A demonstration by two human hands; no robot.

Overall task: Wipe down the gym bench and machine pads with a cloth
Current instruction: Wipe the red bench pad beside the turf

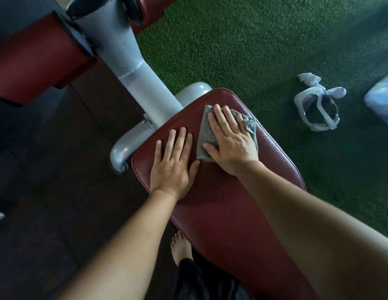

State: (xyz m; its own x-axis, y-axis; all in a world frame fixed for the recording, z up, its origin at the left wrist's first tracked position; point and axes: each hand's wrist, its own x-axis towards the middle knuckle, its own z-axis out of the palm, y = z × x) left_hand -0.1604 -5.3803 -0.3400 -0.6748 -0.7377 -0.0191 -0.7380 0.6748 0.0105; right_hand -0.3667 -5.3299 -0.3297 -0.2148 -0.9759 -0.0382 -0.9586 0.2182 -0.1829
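Mid-wipe on red counter; right hand pressing grey cloth flat; left hand bracing beside; fingers straight, slightly apart; next, likely sweeping nearward.

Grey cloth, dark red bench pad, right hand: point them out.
Grey cloth [205, 135], head view, patch left of the index finger.
Dark red bench pad [221, 213], head view, surface between the forearms.
Right hand [232, 144], head view, back of hand.

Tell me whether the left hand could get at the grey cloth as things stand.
Probably yes: the left hand lies flat on the bench pad beside the cloth, thumb near its corner, nothing between. The right hand covers most of it, though.
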